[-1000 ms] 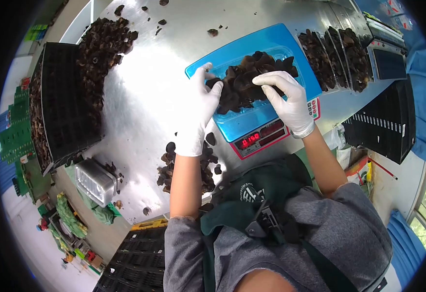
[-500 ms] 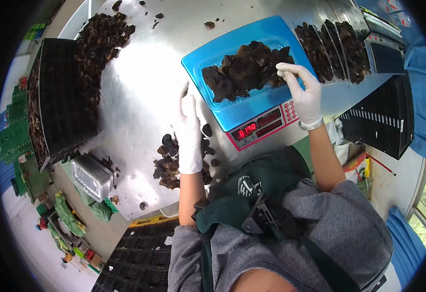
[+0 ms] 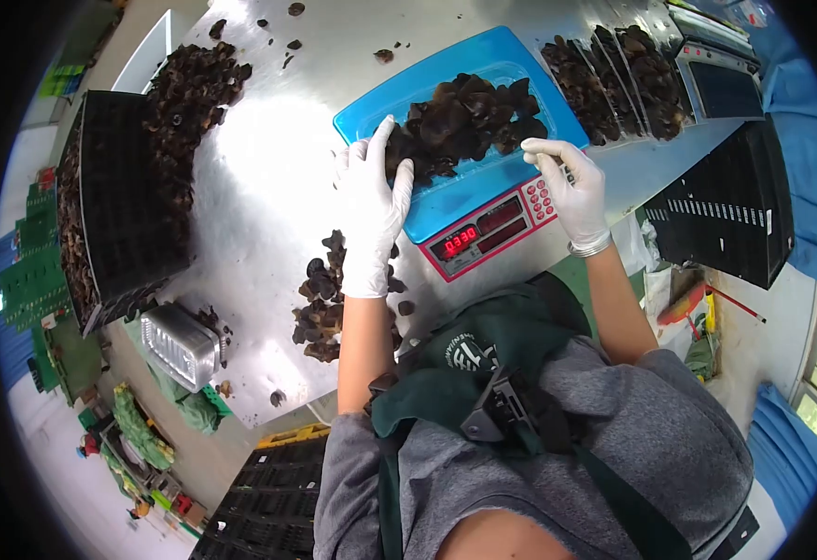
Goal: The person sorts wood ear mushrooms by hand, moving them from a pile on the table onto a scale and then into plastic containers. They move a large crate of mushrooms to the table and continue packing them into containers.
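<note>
The dark, ear-shaped pieces [image 3: 460, 117] are sitting in a clear tray [image 3: 472, 171] on the blue top of a scale [image 3: 441, 220]. The pile is stretching its long way from near left to far right. The left hand [image 3: 373, 191] is staying the nearer one: it is reaching right up to the pile's left end, so the pieces are lying just to its right. Its thumb and first finger are standing apart around the edge, but nobody can tell if they are pinching a piece. The right hand [image 3: 572, 191] is hanging just past the near right side of the tray, so the pile is lying ahead and to its left. Its thumb and first finger are bending close together; whether a tiny bit is between them, one cannot tell.

Both hands are wearing thin white gloves. The pieces are looking floppy, curly and brown-black, with a soft shine. The tray is looking thin, like plastic, and the scale's little window [image 3: 460, 242] is glowing with red numbers. By the left wrist, a loose heap [image 3: 320, 313] of the same pieces is lying on the smooth, shiny metal table [image 3: 264, 215].
</note>
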`<control>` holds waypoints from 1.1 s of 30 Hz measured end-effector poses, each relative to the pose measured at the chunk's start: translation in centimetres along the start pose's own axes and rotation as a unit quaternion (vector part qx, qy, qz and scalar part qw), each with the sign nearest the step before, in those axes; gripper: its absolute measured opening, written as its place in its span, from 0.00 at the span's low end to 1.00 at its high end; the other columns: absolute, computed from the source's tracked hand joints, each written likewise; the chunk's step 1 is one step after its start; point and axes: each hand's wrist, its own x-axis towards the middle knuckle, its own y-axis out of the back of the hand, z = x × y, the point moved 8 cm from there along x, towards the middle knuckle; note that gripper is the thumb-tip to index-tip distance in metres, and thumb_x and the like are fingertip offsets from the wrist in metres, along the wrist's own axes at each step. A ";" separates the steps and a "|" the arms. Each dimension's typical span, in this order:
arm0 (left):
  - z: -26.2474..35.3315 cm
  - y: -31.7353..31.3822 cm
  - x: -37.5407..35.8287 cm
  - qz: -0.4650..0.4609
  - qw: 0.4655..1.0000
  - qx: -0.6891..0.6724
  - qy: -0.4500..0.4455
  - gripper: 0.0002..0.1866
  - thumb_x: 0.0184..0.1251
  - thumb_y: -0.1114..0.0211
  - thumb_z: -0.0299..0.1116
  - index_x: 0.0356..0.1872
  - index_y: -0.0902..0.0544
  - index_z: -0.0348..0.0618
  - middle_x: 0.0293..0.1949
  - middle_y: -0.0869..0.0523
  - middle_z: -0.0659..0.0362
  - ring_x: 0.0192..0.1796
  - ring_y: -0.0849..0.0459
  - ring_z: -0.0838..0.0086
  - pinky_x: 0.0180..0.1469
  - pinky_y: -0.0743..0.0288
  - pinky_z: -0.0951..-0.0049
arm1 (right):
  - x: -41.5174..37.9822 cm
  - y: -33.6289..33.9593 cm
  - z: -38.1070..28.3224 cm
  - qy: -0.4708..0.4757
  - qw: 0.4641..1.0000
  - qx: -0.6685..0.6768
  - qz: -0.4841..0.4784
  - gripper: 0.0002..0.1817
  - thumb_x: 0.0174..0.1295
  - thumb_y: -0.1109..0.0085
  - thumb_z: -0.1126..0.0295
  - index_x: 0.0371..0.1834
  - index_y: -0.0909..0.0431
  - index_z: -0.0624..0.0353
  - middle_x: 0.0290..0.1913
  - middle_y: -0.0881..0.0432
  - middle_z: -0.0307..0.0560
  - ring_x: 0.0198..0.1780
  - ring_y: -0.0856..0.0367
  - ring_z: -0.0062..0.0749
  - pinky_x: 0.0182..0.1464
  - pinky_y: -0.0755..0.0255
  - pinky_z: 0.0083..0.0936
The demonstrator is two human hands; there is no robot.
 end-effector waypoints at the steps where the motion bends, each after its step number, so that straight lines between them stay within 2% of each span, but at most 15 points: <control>1: -0.1 0.2 0.1 0.003 1.000 0.013 0.002 0.33 0.64 0.34 0.37 0.72 0.31 0.54 0.60 0.23 0.49 0.63 0.28 0.51 0.73 0.44 0.48 | -0.1 0.0 0.1 0.004 1.000 -0.004 -0.005 0.08 0.67 0.43 0.79 0.46 0.16 0.62 0.43 0.14 0.46 0.44 0.13 0.27 0.48 0.21 0.21; 4: -0.1 -0.6 0.2 0.000 0.999 0.022 -0.045 0.33 0.66 0.36 0.38 0.73 0.33 0.55 0.68 0.28 0.47 0.69 0.34 0.44 0.74 0.46 0.48 | -0.2 -0.2 -0.2 -0.011 1.000 0.006 -0.009 0.08 0.67 0.42 0.79 0.46 0.16 0.62 0.42 0.13 0.45 0.43 0.14 0.27 0.48 0.21 0.21; 5: -1.0 -1.1 0.1 -0.037 0.998 -0.050 -0.006 0.33 0.68 0.39 0.37 0.75 0.35 0.53 0.74 0.35 0.48 0.76 0.41 0.46 0.76 0.50 0.51 | 0.0 -0.3 -0.3 -0.001 1.000 -0.003 -0.015 0.08 0.67 0.42 0.79 0.46 0.16 0.62 0.42 0.13 0.45 0.43 0.14 0.26 0.48 0.22 0.21; 8: -2.0 1.2 -0.5 0.012 0.954 -0.297 0.036 0.32 0.70 0.42 0.35 0.75 0.36 0.43 0.75 0.36 0.50 0.78 0.44 0.55 0.77 0.51 0.56 | 0.2 -0.4 -0.4 0.017 0.999 -0.021 -0.020 0.08 0.66 0.42 0.79 0.46 0.16 0.61 0.42 0.13 0.45 0.43 0.14 0.26 0.47 0.22 0.21; 12: -7.4 3.3 -3.3 0.155 0.894 -0.389 0.158 0.28 0.71 0.45 0.31 0.72 0.33 0.41 0.70 0.29 0.46 0.74 0.35 0.60 0.75 0.45 0.57 | 0.5 -0.3 0.0 -0.006 1.000 -0.009 -0.008 0.08 0.67 0.42 0.79 0.45 0.16 0.61 0.41 0.13 0.45 0.43 0.14 0.27 0.47 0.22 0.22; 13: -8.1 3.6 -3.9 0.198 0.904 -0.342 0.164 0.25 0.72 0.46 0.29 0.70 0.30 0.39 0.61 0.21 0.48 0.60 0.20 0.66 0.63 0.28 0.66 | 0.7 -0.6 0.2 -0.015 1.000 -0.002 -0.009 0.08 0.66 0.42 0.79 0.45 0.16 0.61 0.41 0.13 0.45 0.43 0.14 0.28 0.47 0.22 0.23; 16: -9.3 1.2 -5.8 0.127 0.892 -0.323 0.288 0.23 0.74 0.46 0.29 0.68 0.29 0.40 0.51 0.17 0.56 0.41 0.19 0.78 0.43 0.23 0.79 | 1.8 -3.0 -2.1 0.059 0.995 -0.061 -0.047 0.08 0.64 0.41 0.79 0.43 0.16 0.60 0.41 0.13 0.45 0.43 0.15 0.33 0.47 0.24 0.26; 17: -9.1 0.1 -5.9 0.143 0.885 -0.362 0.255 0.22 0.74 0.44 0.29 0.68 0.29 0.43 0.42 0.17 0.61 0.29 0.28 0.85 0.30 0.31 0.86 | 2.3 -4.4 -3.6 0.101 0.988 -0.094 -0.065 0.08 0.63 0.41 0.79 0.43 0.16 0.59 0.41 0.13 0.45 0.42 0.15 0.35 0.47 0.25 0.28; 18: -7.2 0.2 -5.7 0.090 0.875 -0.365 0.305 0.23 0.74 0.43 0.30 0.69 0.30 0.45 0.42 0.16 0.59 0.30 0.26 0.84 0.33 0.30 0.84 | 3.0 -5.8 -5.2 0.171 0.978 -0.085 -0.078 0.08 0.61 0.40 0.79 0.41 0.16 0.57 0.40 0.14 0.45 0.42 0.17 0.40 0.46 0.26 0.31; 20: -6.7 -0.8 -5.4 0.084 0.902 -0.332 0.262 0.25 0.73 0.41 0.33 0.70 0.30 0.45 0.35 0.21 0.63 0.31 0.27 0.83 0.34 0.29 0.81 | 4.6 -7.6 -7.8 0.289 0.947 -0.118 -0.069 0.08 0.61 0.41 0.79 0.41 0.16 0.55 0.39 0.14 0.45 0.41 0.18 0.41 0.47 0.26 0.31; 24: -7.2 0.2 -6.0 0.103 0.889 -0.338 0.291 0.23 0.73 0.44 0.29 0.69 0.29 0.45 0.36 0.21 0.63 0.31 0.28 0.84 0.34 0.30 0.83 | 8.5 -4.5 -8.4 0.229 0.972 -0.042 0.037 0.09 0.62 0.41 0.79 0.41 0.15 0.56 0.38 0.14 0.44 0.40 0.17 0.37 0.42 0.26 0.24; 26: -7.9 0.6 -6.6 0.115 0.879 -0.346 0.307 0.21 0.73 0.42 0.30 0.66 0.26 0.44 0.35 0.22 0.65 0.32 0.28 0.85 0.35 0.31 0.84 | 8.8 -3.2 -7.1 0.212 0.974 -0.065 0.035 0.09 0.62 0.41 0.80 0.41 0.14 0.55 0.38 0.14 0.43 0.40 0.17 0.36 0.43 0.25 0.25; 30: -7.5 0.8 -6.7 0.126 0.875 -0.353 0.306 0.19 0.73 0.42 0.29 0.63 0.22 0.46 0.35 0.22 0.66 0.31 0.28 0.86 0.33 0.31 0.84 | 6.3 -4.3 -5.0 0.247 0.952 -0.155 -0.093 0.10 0.58 0.35 0.77 0.42 0.12 0.53 0.37 0.15 0.41 0.40 0.19 0.34 0.46 0.27 0.29; 32: -6.6 0.5 -6.6 0.129 0.872 -0.370 0.293 0.18 0.73 0.43 0.28 0.62 0.21 0.48 0.35 0.22 0.67 0.29 0.29 0.86 0.31 0.31 0.84 | 4.1 -6.9 -4.3 0.253 0.920 -0.232 -0.191 0.09 0.57 0.35 0.69 0.40 0.13 0.44 0.35 0.19 0.37 0.41 0.23 0.34 0.48 0.33 0.34; 33: -6.8 -0.2 -6.4 0.141 0.903 -0.335 0.228 0.18 0.72 0.42 0.26 0.61 0.19 0.49 0.37 0.20 0.66 0.31 0.27 0.86 0.32 0.30 0.85 | 3.2 -8.2 -4.0 0.277 0.904 -0.254 -0.203 0.09 0.57 0.36 0.66 0.41 0.13 0.40 0.33 0.24 0.35 0.41 0.26 0.33 0.49 0.36 0.34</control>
